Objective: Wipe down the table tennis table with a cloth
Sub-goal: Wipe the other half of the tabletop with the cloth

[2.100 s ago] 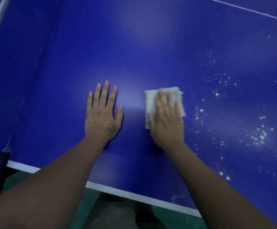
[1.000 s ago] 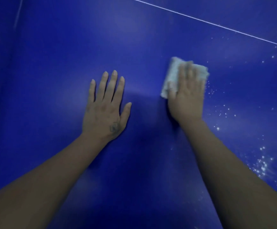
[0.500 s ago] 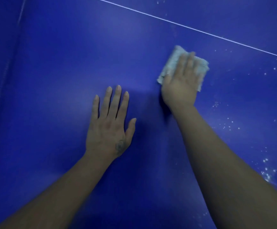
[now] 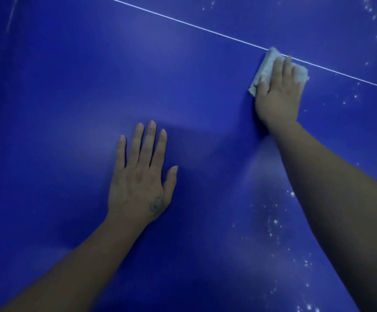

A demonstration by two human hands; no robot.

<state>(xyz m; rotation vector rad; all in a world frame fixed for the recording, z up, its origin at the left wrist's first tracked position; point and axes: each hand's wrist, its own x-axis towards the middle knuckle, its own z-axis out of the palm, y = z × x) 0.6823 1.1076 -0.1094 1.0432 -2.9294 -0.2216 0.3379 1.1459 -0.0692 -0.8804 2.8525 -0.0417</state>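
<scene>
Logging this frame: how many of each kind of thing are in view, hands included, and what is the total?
Hands: 2 (left hand flat on the table, right hand pressing the cloth)
Cloths: 1
Tables: 1
Painted white line: 1
Total: 5, leaving out the white specks, too scattered to count.

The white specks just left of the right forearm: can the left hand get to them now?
Probably yes. The left hand rests flat on the table, and only bare blue surface lies between it and the white specks. The right forearm lies beyond them, not across the way.
</scene>
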